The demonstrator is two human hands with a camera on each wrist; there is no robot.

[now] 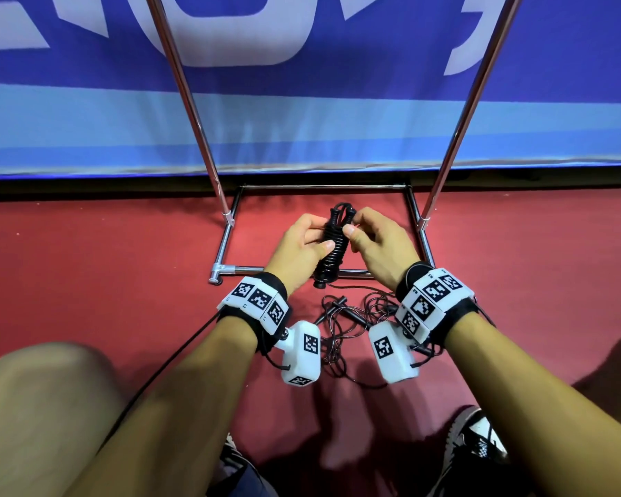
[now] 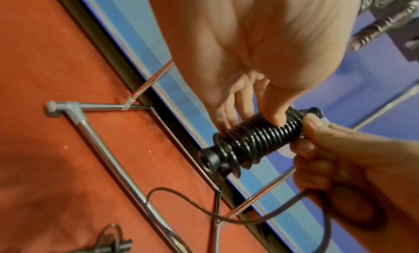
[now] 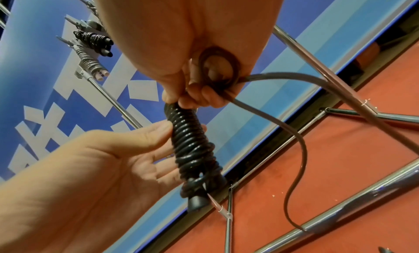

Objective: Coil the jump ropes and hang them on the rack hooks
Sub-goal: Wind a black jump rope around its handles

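A black jump rope (image 1: 334,247) is wound in tight turns round its two handles and held upright above the rack base. My left hand (image 1: 319,242) pinches the coil (image 2: 256,138) at mid-height, thumb in front and fingers behind. My right hand (image 1: 352,234) grips the coil's top end (image 3: 181,111), with a loop of the free cord (image 3: 217,67) lying against its palm. The rest of that cord (image 3: 294,149) trails down to the floor. Two coiled ropes (image 3: 93,39) hang on the rack hooks high up in the right wrist view.
More black ropes (image 1: 352,328) lie tangled on the red carpet between my wrists. The chrome rack base (image 1: 230,269) and its two uprights (image 1: 190,113) stand just ahead, against a blue banner (image 1: 302,120). My knees and shoes fill the near floor.
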